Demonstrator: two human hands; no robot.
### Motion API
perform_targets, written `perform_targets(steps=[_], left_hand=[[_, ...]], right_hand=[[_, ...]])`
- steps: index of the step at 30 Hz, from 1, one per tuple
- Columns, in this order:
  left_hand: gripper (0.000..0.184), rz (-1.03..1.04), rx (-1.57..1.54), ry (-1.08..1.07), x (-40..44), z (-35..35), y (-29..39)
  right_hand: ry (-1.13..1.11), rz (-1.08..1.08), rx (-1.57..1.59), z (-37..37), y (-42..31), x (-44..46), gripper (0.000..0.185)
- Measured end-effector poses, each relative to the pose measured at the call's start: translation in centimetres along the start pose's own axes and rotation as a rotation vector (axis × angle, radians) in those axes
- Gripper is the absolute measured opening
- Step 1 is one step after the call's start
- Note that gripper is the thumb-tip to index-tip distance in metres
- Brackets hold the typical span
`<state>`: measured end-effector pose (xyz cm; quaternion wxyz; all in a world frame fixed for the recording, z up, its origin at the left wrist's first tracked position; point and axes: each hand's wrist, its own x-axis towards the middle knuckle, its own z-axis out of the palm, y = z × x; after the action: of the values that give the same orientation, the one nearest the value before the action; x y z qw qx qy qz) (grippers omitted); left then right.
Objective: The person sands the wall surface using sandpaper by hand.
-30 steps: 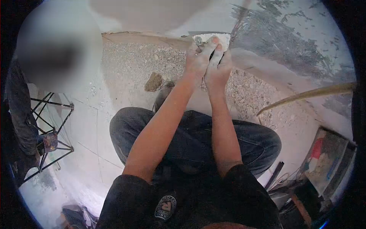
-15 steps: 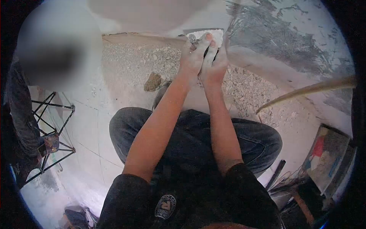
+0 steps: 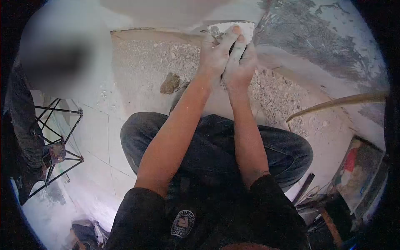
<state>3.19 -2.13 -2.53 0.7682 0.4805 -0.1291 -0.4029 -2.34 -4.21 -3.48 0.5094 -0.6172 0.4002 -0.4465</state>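
My left hand (image 3: 213, 58) and my right hand (image 3: 241, 64), both covered in pale dust, are closed together round a wide-bladed scraper (image 3: 248, 30). My thumbs lie on the white-smeared blade, and a bit of dark handle shows between my fingers. The blade's far edge sits against the smooth pale wall surface (image 3: 162, 14), beside a grey, scratched patch (image 3: 308, 35). Most of the handle is hidden by my hands.
Loose rubble (image 3: 141, 58) lies along the wall, with a brown stone (image 3: 170, 83) in front. A long curved strip (image 3: 333, 105) reaches in from the right. A black metal stand (image 3: 62, 110) and a person's dark-clothed leg (image 3: 25, 121) are at left.
Both hands have slid the scraper slightly to the right and forward along the surface, keeping the same grip. The whole view has shifted a little too.
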Motion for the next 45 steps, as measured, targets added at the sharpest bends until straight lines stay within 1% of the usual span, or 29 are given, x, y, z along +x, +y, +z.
perform_targets(steps=[1, 2, 4, 6, 7, 9, 10, 12, 15, 18, 19, 20, 21, 22, 24, 26, 27, 28, 30, 31, 32, 34, 35, 37, 38, 40, 41, 43, 45], left_hand=[[0.025, 0.018, 0.024, -0.019, 0.0, 0.0, 0.1], [0.025, 0.019, 0.023, -0.016, 0.0, 0.0, 0.2], [0.027, -0.015, -0.018, 0.001, 0.0, 0.4, 0.1], [0.026, -0.03, -0.035, 0.047, 0.5, 0.4, -0.8], [0.025, -0.048, -0.051, 0.092, 0.6, 0.3, -1.2], [0.026, -0.067, -0.013, 0.081, 0.7, -0.3, -1.8], [0.027, -0.088, 0.025, 0.072, 0.7, -0.5, -2.0], [0.027, -0.09, -0.016, 0.047, 0.7, -0.7, -2.4], [0.023, -0.038, -0.013, 0.001, 0.5, -0.5, -1.8], [0.023, -0.093, 0.051, 0.063, 0.5, -0.5, -1.5], [0.023, -0.064, 0.009, 0.029, 0.5, -0.4, -1.3], [0.023, -0.035, -0.034, -0.007, 0.5, -0.2, -1.1], [0.023, -0.038, -0.035, -0.007, 0.5, 0.1, -0.9], [0.024, -0.01, -0.022, 0.007, 0.3, 0.5, -0.7], [0.025, 0.019, -0.005, 0.021, 0.4, 1.1, 0.2], [0.029, 0.135, 0.063, -0.184, 0.6, 1.6, 2.0], [0.03, 0.14, 0.124, -0.114, -0.3, 2.1, 2.7], [0.03, 0.142, 0.119, -0.119, -0.2, 1.8, 2.0], [0.029, 0.039, 0.053, -0.028, 0.5, 0.3, -0.7], [0.027, 0.024, 0.075, 0.02, 0.6, 0.2, -1.2], [0.027, 0.024, 0.079, 0.025, 0.6, -0.2, -1.5], [0.025, -0.093, 0.048, 0.047, 0.9, -0.6, -2.0], [0.025, -0.09, 0.047, 0.04, 1.0, -0.6, -2.0], [0.025, -0.061, 0.048, -0.004, 0.9, -0.6, -1.9], [0.025, -0.059, 0.049, -0.007, 0.8, -0.4, -1.9], [0.027, -0.113, 0.028, 0.032, 0.5, 0.0, -1.4], [0.027, -0.114, 0.033, 0.031, 0.4, 0.2, -1.0], [0.029, -0.043, 0.014, -0.01, 0.1, 0.5, -0.2], [0.03, -0.053, 0.048, 0.007, 0.0, 0.7, 0.3]], right_hand=[[-0.003, -0.001, 0.0, 0.1, 0.1, 0.1, 0.031], [0.017, -0.047, 0.046, 0.3, 0.4, 0.2, 0.031], [0.036, -0.096, 0.091, 0.4, 1.2, 0.5, 0.031], [0.074, -0.166, -0.015, 0.2, 2.2, 0.8, 0.031], [0.074, -0.17, -0.014, 0.2, 2.7, 0.7, 0.031], [0.09, -0.1, -0.144, 0.1, 3.7, 0.6, 0.033], [0.091, -0.103, -0.148, 0.0, 3.5, 0.5, 0.033], [0.077, -0.027, -0.139, 0.0, 3.1, 0.2, 0.032], [0.084, -0.072, -0.102, 0.2, 3.5, 0.3, 0.032], [0.084, -0.081, -0.071, 0.3, 3.3, 0.3, 0.033], [0.083, -0.075, -0.074, 0.3, 2.9, 0.3, 0.033], [0.075, -0.117, -0.012, 0.3, 2.4, 0.4, 0.032], [0.067, -0.162, 0.052, 0.3, 1.8, 0.7, 0.031], [0.067, -0.158, 0.05, 0.0, 1.2, 0.8, 0.031], [0.024, -0.114, -0.155, -0.8, -0.3, 1.2, 0.03], [-0.011, -0.094, -0.12, -1.2, -3.0, 1.7, 0.029], [-0.04, -0.073, -0.089, -1.5, -3.8, 1.8, 0.028], [-0.037, -0.079, -0.093, -1.4, -2.8, 1.6, 0.028], [0.058, -0.191, -0.151, -0.4, 1.0, 0.9, 0.03], [0.106, -0.201, -0.114, 0.1, 1.6, 0.8, 0.03], [0.103, -0.197, -0.11, 0.2, 2.2, 0.5, 0.03], [0.049, -0.109, -0.115, -0.1, 2.8, 0.5, 0.03], [0.054, -0.115, -0.115, -0.2, 2.9, 0.5, 0.03], [0.045, -0.006, -0.122, -0.2, 2.8, 0.4, 0.03], [0.047, -0.009, -0.121, -0.2, 2.6, 0.4, 0.03], [0.057, -0.111, -0.093, -0.2, 2.2, 0.5, 0.032], [0.06, -0.108, -0.09, -0.2, 2.0, 0.6, 0.032], [0.029, -0.116, -0.086, -0.3, 1.4, 0.9, 0.032], [0.023, -0.107, -0.093, -0.4, 0.6, 1.0, 0.032]])
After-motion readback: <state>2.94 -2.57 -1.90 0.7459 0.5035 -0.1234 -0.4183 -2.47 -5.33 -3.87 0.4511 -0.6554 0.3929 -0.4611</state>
